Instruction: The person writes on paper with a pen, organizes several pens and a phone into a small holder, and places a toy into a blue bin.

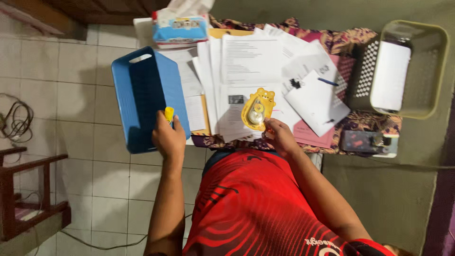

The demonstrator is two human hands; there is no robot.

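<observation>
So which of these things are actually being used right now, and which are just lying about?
In use:
- left hand holding a yellow marker over the blue basket
- right hand on the yellow tape dispenser
- paper stack under it

Lying about:
- tissue pack
- green basket
- notepad with pen

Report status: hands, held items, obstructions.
Left hand grips yellow marker over blue tray. Right hand holds yellow tape dispenser on papers. Nothing blocking.
</observation>
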